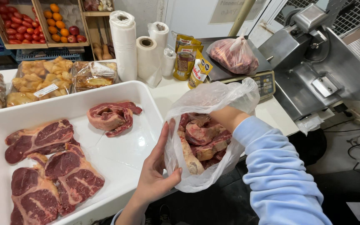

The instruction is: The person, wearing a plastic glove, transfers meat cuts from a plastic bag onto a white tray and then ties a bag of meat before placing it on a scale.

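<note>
A: Left hand (155, 175) grips the clear plastic bag (205, 137) of raw meat from outside, off the worktop (171, 93) edge.

B: Right?

A: Right hand (226, 118) is buried inside the bag; grip can't be seen. White tray (117, 158) with steaks sits just beside it.

The white counter (167, 93) carries a large white tray (117, 89). Behind the tray lie 2 clear packs of pale food (61, 77); to the right of the tray's far corner stand 3 rolls of plastic bags (140, 50), yellow pouches (190, 58), a scale (263, 81) and a steel slicer (313, 62).
</note>
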